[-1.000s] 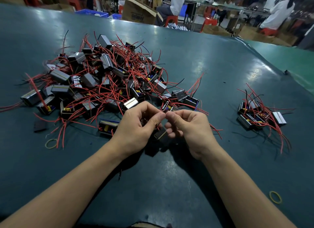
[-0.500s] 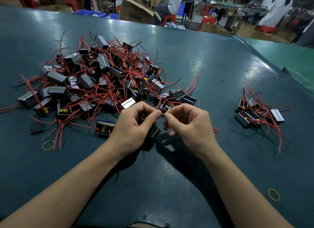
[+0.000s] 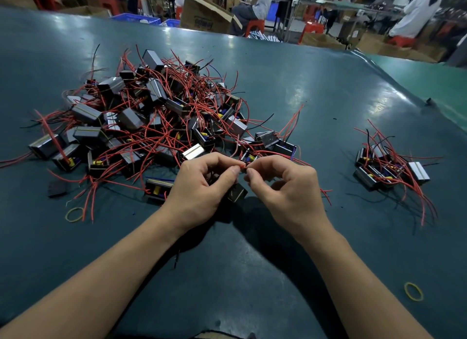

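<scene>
L hand (image 3: 199,187) & R hand (image 3: 288,187) each pinch the red wire (image 3: 243,165) at thumb & forefinger tips. Its transformer (image 3: 237,193) sits just below, betw. the hands. Step: prob. twisting leads. Next move needs a firm pinch, then over to the finished group (image 3: 389,169) right of R hand.

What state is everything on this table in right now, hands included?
Left hand: pinching the red wire.
Right hand: pinching the same wire's end.
Black component: below the fingers, partly hidden.
Large pile: tangled heap, resting.
Small pile: grouped apart, at right.
Rubber band: lying loose, flat.
</scene>
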Available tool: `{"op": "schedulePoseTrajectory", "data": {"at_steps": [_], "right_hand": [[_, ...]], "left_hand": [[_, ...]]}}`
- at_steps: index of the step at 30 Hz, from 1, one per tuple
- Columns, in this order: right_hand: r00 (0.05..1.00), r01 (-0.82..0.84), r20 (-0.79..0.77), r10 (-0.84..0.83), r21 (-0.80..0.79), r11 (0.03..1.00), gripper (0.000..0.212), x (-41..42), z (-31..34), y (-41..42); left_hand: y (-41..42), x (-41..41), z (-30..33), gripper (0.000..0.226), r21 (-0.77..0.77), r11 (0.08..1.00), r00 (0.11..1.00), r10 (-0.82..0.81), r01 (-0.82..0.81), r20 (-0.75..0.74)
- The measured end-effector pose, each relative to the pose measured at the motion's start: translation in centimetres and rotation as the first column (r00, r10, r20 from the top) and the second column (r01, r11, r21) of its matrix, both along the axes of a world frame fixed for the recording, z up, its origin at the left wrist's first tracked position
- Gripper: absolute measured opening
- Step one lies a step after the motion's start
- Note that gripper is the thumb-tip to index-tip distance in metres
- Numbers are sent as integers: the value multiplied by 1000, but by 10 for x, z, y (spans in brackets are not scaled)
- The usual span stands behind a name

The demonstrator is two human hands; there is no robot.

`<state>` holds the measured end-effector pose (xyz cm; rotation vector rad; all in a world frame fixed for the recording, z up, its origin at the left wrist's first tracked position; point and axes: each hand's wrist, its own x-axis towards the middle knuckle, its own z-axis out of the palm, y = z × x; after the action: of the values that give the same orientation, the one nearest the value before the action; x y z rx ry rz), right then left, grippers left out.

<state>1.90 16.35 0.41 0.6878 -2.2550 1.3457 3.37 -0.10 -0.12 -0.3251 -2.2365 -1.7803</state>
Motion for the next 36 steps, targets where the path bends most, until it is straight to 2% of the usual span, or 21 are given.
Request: {"op": "schedulePoseTrajectory", "data": {"at_steps": [8,13,16,20,28,36], "right_hand": [[994,66,-87,-65,14,998,5,-1,1,-2],[976,102,-203,-78,110,989,2,1,1,-5],[973,79,-226,-44,146,986,5,1,1,-2],[960,129,-270,-68,216,968,2,0,0,-1],[996,31,-86,-23,97,995,5,2,2,-3],[979,203,-16,-203,169,964,12,5,-4,-12]], "left_hand": [[0,0,1,10,1,1000,999,25,-25,-25],[-2,0,0,7,2,999,999,45,-45,-4],[-1,0,-1,6,-4,998,998,62,-62,5],[0,2,-1,7,-36,998,999,45,-44,19],[-1,3,1,9,0,1000,1000,28,-28,1],[4,6,0,8,-66,996,998,59,-59,4]]}}
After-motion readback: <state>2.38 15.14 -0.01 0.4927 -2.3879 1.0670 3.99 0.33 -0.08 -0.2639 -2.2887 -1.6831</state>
